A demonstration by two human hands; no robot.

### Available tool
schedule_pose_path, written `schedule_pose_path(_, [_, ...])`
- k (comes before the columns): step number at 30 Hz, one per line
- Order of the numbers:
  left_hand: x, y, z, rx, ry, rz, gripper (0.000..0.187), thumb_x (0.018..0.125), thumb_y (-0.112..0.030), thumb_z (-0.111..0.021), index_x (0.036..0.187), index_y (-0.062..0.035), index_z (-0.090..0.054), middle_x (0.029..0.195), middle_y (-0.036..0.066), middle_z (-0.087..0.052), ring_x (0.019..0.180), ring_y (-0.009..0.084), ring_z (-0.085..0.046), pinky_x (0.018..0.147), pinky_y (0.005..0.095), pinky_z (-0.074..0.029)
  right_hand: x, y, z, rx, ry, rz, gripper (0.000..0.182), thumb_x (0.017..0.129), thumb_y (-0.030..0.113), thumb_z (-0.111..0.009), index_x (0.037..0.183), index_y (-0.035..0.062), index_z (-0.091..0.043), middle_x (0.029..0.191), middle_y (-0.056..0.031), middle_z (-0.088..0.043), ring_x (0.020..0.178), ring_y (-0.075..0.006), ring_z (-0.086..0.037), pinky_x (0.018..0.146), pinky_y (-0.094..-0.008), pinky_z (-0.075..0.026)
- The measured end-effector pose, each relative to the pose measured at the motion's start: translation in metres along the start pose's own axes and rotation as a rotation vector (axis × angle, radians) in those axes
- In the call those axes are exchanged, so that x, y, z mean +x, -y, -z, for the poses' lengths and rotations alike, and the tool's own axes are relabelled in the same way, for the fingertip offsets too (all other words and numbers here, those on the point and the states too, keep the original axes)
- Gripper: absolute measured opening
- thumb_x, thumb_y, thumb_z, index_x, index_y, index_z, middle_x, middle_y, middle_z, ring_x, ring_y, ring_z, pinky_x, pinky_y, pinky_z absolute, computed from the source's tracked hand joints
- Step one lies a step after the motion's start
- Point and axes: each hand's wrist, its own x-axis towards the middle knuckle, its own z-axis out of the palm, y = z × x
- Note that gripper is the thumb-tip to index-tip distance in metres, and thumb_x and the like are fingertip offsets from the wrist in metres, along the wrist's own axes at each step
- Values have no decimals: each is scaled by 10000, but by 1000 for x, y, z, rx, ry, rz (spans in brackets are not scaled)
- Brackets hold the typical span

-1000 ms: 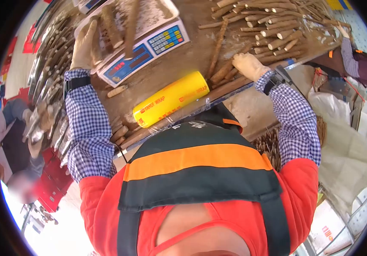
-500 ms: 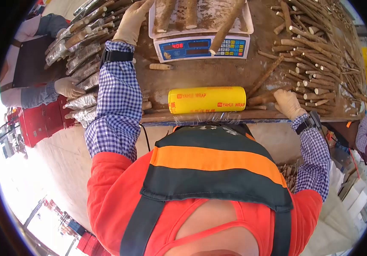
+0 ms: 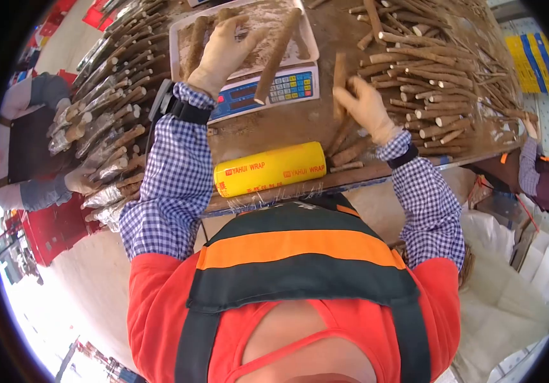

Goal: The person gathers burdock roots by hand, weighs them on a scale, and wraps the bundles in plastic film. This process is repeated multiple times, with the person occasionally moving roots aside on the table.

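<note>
My left hand (image 3: pixel 226 54), in a pale glove, reaches over the tray of a white digital scale (image 3: pixel 247 96). Its thumb is spread from the fingers, above a brown root (image 3: pixel 226 13) that it partly covers. Beside it in the tray lie another root (image 3: pixel 195 48) and a longer root (image 3: pixel 279 54) whose white cut end hangs over the keypad. My right hand (image 3: pixel 367 108), also gloved, has thumb and fingers closed on a short brown root (image 3: pixel 340 70) right of the scale. Below the scale, a yellow roll of plastic wrap (image 3: pixel 271 169) lies near the table edge.
A large pile of roots (image 3: pixel 440 83) covers the right side of the table (image 3: pixel 255 131). Wrapped bundles of roots (image 3: pixel 105 131) are stacked on the left. A co-worker's gloved hand (image 3: pixel 83 180) is beside them, and another person (image 3: pixel 546 182) stands at far right.
My left hand has moved from the scale's left side to over its tray. My right hand has left the table's front edge and now holds a root nearer the scale. The view has shifted and turned.
</note>
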Motion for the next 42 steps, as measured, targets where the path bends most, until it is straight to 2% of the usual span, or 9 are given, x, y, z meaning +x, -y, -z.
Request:
schedule_pose_path(5, [4, -12, 34, -1, 28, 291, 697, 895, -523, -616, 1286, 46, -516, 1234, 198, -603, 1171, 291, -566, 968, 360, -455, 83, 79, -4, 372, 145, -19, 451, 881, 437, -614, 946, -7, -655, 802, -93, -699, 732, -150, -645, 678, -304, -509])
schedule_pose_path(18, [0, 38, 97, -2, 35, 456, 562, 850, -442, -677, 1077, 71, -636, 1017, 232, -673, 975, 284, -653, 826, 359, -504, 92, 45, 16, 127, -48, 24, 489, 911, 420, -623, 1092, -34, -609, 850, -100, -688, 667, -152, -651, 658, -282, -507])
schedule_pose_path(21, [0, 28, 58, -93, 6, 230, 631, 845, -476, -661, 1158, 68, -592, 1075, 253, -641, 1039, 319, -626, 881, 387, -489, 96, 70, 1, 5, -89, 70, 637, 880, 544, -602, 1157, -29, -571, 936, -153, -693, 854, -248, -678, 775, -344, -512])
schedule_pose_path(27, [21, 25, -19, 538, 66, 534, 989, 684, -398, -766, 1417, 28, -258, 1328, 232, -482, 1253, 366, -467, 987, 413, -472, 132, 134, -62, -211, -93, 11, 698, 774, 557, -687, 1121, -40, -583, 1048, -258, -665, 1029, -374, -639, 897, -438, -495])
schedule_pose_path(30, [19, 33, -23, 303, -64, 411, 695, 689, -357, -726, 1235, 15, -510, 1006, 246, -644, 990, 356, -646, 885, 424, -521, 143, 151, -71, 62, -50, 25, 487, 792, 388, -690, 1036, -34, -664, 962, -245, -686, 949, -325, -676, 792, -357, -528])
schedule_pose_path(32, [15, 21, 11, -582, 219, 690, 542, 810, -348, -660, 1238, -35, -551, 883, 132, -636, 640, 213, -605, 566, 308, -507, 154, 123, -92, 349, -48, 238, 289, 872, 216, -593, 1052, 0, -660, 970, -241, -675, 924, -320, -668, 793, -365, -517])
schedule_pose_path(38, [-7, 22, -2, -930, 30, 536, 457, 883, -276, -658, 1244, -22, -540, 1062, 120, -622, 897, 173, -600, 762, 304, -517, 135, 131, -90, 109, -96, 408, 268, 921, 160, -535, 1148, 40, -612, 1075, -240, -649, 975, -343, -638, 835, -403, -501])
schedule_pose_path(39, [-7, 22, -3, -879, -4, 561, 464, 881, -260, -675, 1248, -14, -534, 1056, 111, -626, 894, 179, -601, 777, 298, -508, 136, 151, -81, 471, -15, 20, 412, 895, 327, -603, 1123, -15, -611, 1022, -242, -668, 943, -334, -659, 799, -387, -511])
schedule_pose_path(42, [15, 62, -15, 2, -101, 301, 583, 760, -369, -743, 1147, 25, -558, 1067, 234, -651, 1017, 304, -641, 818, 405, -532, 151, 140, -77, 210, -197, 103, 633, 753, 454, -736, 1044, -98, -626, 999, -278, -667, 980, -382, -653, 837, -445, -514])
